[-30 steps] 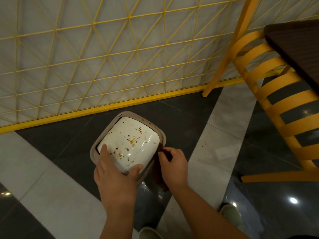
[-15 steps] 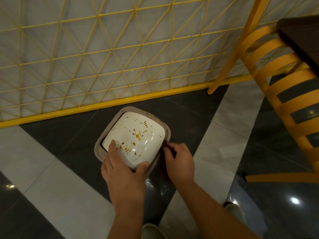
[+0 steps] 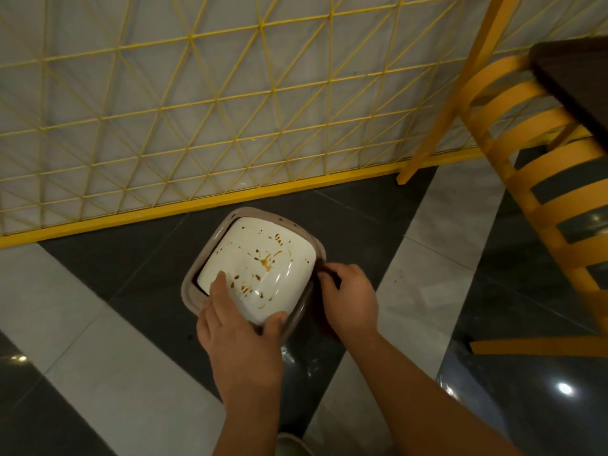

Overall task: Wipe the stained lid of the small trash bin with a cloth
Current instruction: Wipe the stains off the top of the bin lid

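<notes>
A small trash bin with a grey-brown rim (image 3: 289, 227) stands on the dark floor tile. Its white lid (image 3: 260, 258) carries brown splatters and smears. My left hand (image 3: 238, 327) grips the lid's near edge, fingers on top and thumb at the near right corner. My right hand (image 3: 350, 296) is at the bin's right side, fingers curled around a dark brown cloth (image 3: 320, 311) that hangs down beside the bin, mostly hidden under the hand.
A yellow wire-grid panel (image 3: 204, 126) with a yellow base rail stands just behind the bin. A yellow slatted chair (image 3: 533, 179) and a dark tabletop (image 3: 579, 83) are at the right. My shoe (image 3: 291, 444) shows at the bottom edge.
Both hands have stayed on the bin and the cloth. The view has shifted a little, so the bin sits slightly higher and further right in the frame.
</notes>
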